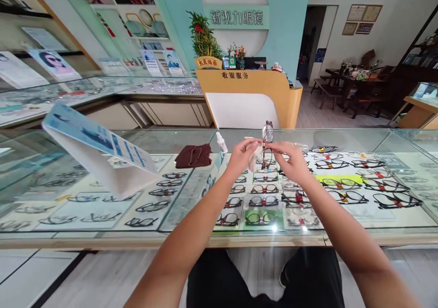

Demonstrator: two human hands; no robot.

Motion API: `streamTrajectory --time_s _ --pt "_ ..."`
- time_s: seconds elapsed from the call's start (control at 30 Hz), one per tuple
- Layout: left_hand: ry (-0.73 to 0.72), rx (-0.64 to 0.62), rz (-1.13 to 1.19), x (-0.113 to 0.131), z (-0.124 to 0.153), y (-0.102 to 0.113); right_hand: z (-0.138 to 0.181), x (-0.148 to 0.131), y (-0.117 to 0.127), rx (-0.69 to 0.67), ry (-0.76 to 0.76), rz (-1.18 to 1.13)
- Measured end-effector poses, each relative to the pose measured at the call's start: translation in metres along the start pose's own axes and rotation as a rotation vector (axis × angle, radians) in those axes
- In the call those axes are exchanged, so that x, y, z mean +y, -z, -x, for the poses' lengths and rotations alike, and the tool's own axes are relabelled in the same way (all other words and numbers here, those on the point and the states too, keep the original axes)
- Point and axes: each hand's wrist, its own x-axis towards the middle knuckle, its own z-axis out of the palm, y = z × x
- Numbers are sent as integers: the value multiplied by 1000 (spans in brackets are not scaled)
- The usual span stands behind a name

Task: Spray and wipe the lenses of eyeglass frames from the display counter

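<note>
A pair of eyeglasses (268,133) is held up on edge over the glass counter (191,235), one lens above the fingers and the other below. My left hand (242,156) is closed, pinching the frame near its middle, with a pale cloth (252,161) hanging from the same fingers. From the other side my right hand (291,159) grips the eyeglasses, its fingertips close to the left ones. Left of my hands, a dark brown drawstring pouch (193,156) lies on the glass. Between pouch and hands stands a small white spray bottle (221,143).
Rows of eyeglass frames (263,201) lie under the glass. A folded cardboard sign (99,146) stands on the counter at left. Beyond are a wooden cashier desk (246,82), more showcases (164,86) and a dark table (359,77) with chairs.
</note>
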Motion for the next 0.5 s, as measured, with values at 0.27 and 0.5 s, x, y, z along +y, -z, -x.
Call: streamTrajectory --time_s 0.27,0.5 --pt "21 -85 59 -4 3 -2 3 11 -3 -57 4 5" --pt "47 -73 -29 -8 1 -2 3 9 -6 -86 -82 -51"
